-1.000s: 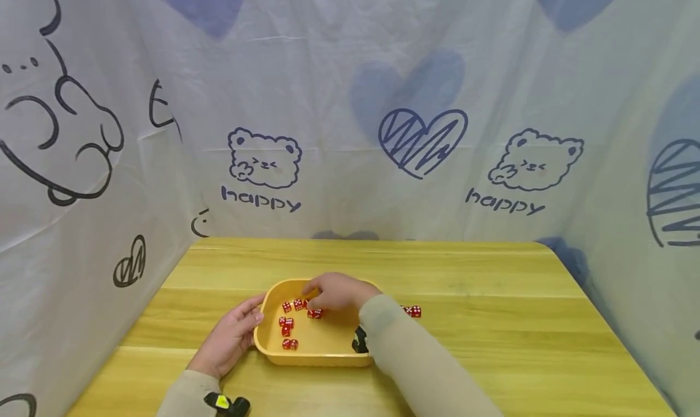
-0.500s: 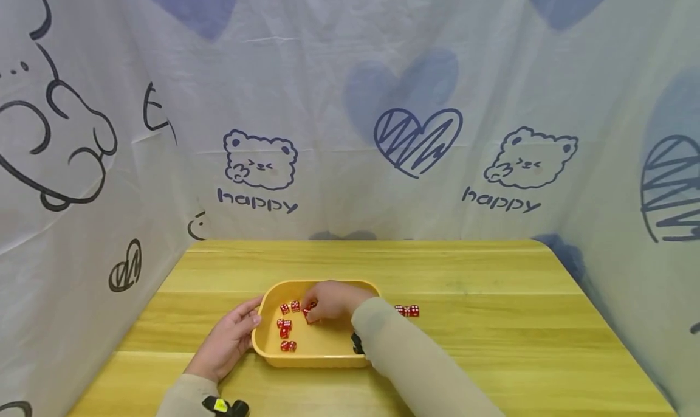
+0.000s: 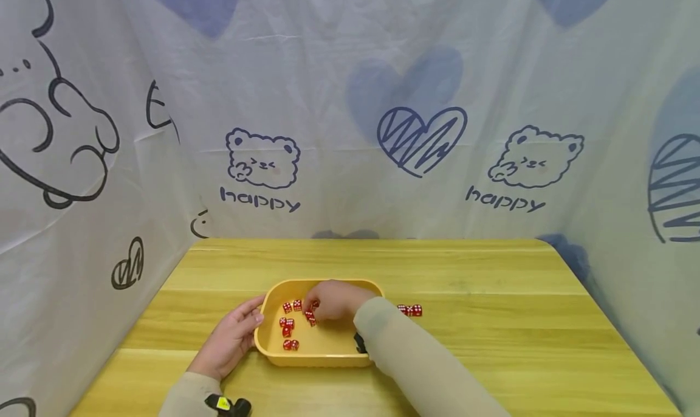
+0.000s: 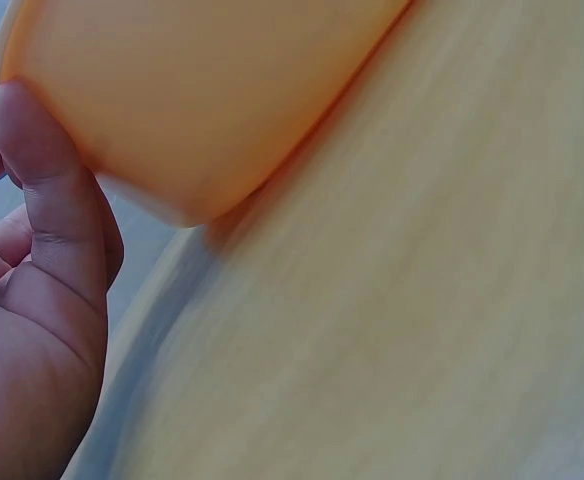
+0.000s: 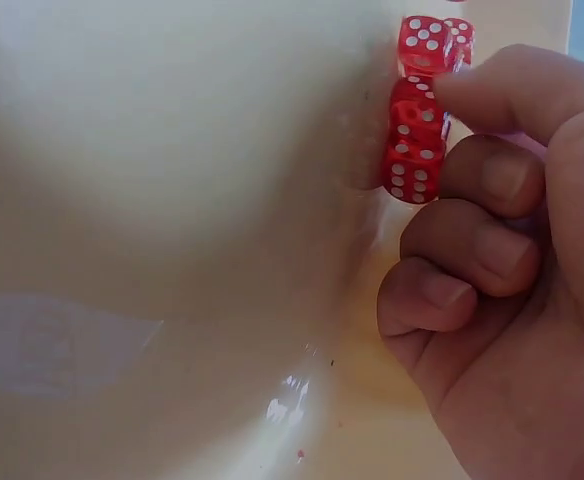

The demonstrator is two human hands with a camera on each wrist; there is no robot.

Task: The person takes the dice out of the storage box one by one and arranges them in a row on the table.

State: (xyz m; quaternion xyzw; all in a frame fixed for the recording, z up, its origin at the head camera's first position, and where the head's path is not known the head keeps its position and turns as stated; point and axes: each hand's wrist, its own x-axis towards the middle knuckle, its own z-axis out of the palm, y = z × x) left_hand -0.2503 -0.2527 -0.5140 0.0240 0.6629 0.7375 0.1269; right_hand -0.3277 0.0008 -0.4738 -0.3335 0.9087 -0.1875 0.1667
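Note:
A yellow plastic tub (image 3: 317, 360) stands on the table with several red dice (image 3: 287, 345) inside, mostly toward its left side. My left hand (image 3: 229, 335) grips the tub's left rim, its thumb (image 4: 42, 140) on the near face in the left wrist view. Inside the tub, my right hand (image 3: 336, 299) bends down with its fingertips at a pair of dice (image 3: 310, 318). The right wrist view shows this pair (image 5: 415, 140) in a row against the fingertips, with the other fingers (image 5: 442, 240) curled toward the palm. More dice (image 5: 427, 42) lie just past them.
On the wooden table (image 3: 492, 344), right of the tub, a short row of red dice (image 3: 409, 310) shows beyond the right sleeve. Printed cloth (image 3: 339, 180) hangs behind and at both sides of the table.
My right hand has lowered slightly into the tub at the dice. The pair at its fingertips has turned from lying crosswise to slanting. The left hand keeps its grip on the rim.

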